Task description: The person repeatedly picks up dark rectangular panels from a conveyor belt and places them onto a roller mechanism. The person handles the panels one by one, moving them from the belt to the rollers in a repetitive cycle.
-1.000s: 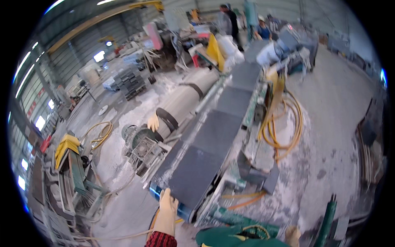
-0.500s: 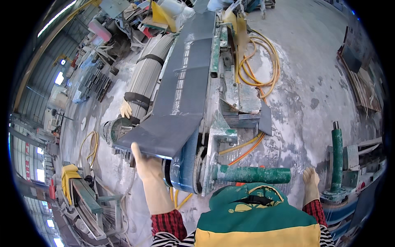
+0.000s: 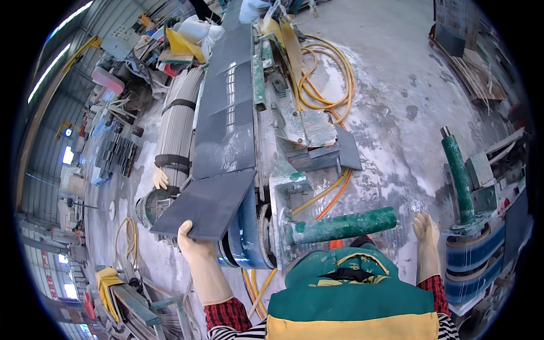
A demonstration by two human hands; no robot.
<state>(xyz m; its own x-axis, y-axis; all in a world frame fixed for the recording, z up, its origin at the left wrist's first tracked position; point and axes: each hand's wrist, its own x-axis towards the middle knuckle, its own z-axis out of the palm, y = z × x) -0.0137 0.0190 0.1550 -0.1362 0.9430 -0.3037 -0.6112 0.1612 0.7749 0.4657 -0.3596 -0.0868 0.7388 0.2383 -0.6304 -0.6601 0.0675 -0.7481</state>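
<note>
swung out leftward, the slab [image 3: 204,207] lies askew over the end of the belt [image 3: 247,232], where a second ago it lay in line with the row [image 3: 226,133] of dark slabs behind it; the left hand [image 3: 194,247] has shifted with it.

at lower left, a yellow cloth [image 3: 109,286] drapes over a frame [image 3: 130,303]. beyond it a looped hose [image 3: 134,241] lies on the floor [image 3: 391,85], and a pile [image 3: 113,156] of grey blocks stands farther back. next comes a motor [image 3: 148,208], near the slab's left corner, then a spare glove [image 3: 160,179] beside a grey roll [image 3: 175,133] bound with dark straps.

the slab juts past the belt's left side. the left hand is clamped on its near edge, thumb on top, the other fingers hidden.

right of the belt, a green tube [image 3: 343,225] sticks out sideways, with a yellow coil [image 3: 351,82] farther back and a green-and-yellow apron [image 3: 351,317] in front. the hands are well apart: the right hand [image 3: 426,235] has its fingers curled, how tightly cannot be told, between the tube and a green post [image 3: 458,175].
</note>
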